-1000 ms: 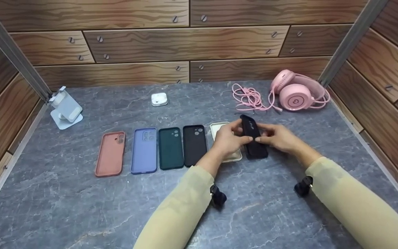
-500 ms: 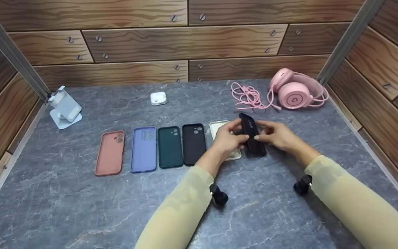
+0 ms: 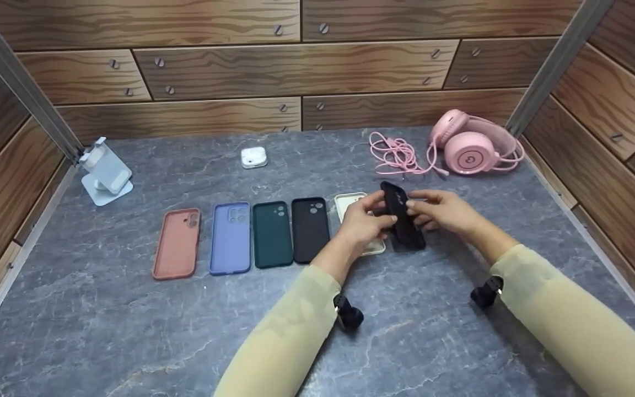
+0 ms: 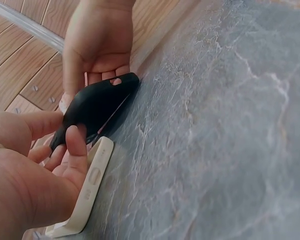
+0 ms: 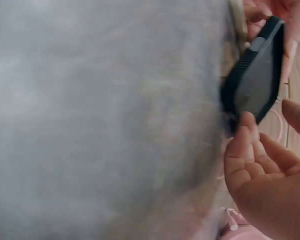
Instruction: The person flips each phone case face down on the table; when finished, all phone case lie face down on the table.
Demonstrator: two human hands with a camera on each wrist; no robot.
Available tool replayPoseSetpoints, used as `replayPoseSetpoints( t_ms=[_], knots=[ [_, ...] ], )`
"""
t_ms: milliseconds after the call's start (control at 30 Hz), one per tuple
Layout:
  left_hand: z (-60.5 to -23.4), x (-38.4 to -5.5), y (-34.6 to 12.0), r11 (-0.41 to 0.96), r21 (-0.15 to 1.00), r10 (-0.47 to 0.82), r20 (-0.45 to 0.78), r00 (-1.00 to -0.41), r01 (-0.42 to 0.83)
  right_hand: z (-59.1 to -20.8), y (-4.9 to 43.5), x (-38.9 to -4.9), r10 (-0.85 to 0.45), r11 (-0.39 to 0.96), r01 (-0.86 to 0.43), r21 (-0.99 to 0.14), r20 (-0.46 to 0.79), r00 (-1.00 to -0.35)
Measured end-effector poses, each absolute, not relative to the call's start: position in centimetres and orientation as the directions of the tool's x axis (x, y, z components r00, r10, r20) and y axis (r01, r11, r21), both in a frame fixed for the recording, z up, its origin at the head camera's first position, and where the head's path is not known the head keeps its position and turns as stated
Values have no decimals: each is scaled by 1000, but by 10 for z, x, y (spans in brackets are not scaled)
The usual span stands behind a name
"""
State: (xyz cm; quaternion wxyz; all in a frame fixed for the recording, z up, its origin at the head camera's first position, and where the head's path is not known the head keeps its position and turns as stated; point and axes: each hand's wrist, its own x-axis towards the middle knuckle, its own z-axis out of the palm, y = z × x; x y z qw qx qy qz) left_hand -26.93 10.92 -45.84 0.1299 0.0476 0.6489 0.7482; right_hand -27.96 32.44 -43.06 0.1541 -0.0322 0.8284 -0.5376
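Note:
A black phone case [image 3: 404, 223] is held tilted between both hands on the right side of the table. My left hand [image 3: 360, 221] grips its left edge, with the thumb on the near face. My right hand [image 3: 443, 212] pinches the right edge higher up, the thumb near the printed marks. In the right wrist view, the inner side of the black case [image 5: 260, 75] shows a dark ribbed rim, and a fingertip touches its lower end. A cream phone case [image 4: 96, 175] lies under my left hand, which partly hides it in the head view.
Left of my hands lie a second black case [image 3: 311, 229], a dark green case [image 3: 272, 237], a blue case [image 3: 230, 240] and a pink case [image 3: 177, 242]. Farther back are a phone stand [image 3: 107, 171], a white earphone box [image 3: 254, 157] and pink headphones [image 3: 469, 151] with a coiled cable [image 3: 397, 157].
My right hand has shifted upward along the black case's right edge, its thumb now higher. The left hand keeps its grip, and the case has risen slightly with little change in tilt.

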Motion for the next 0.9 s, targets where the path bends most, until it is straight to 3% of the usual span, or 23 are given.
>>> replayPoseSetpoints(
  t_ms=[233,900],
  knots=[
    [-454,-268,108,-133,983,274,-84,-958,-125,-420,321,-280,-255,327,193,-925,-283,-925],
    [-456,-269,111,-269,926,367,-154,-917,-263,-409,318,-280,-284,305,166,-938,-256,-924]
  ],
)
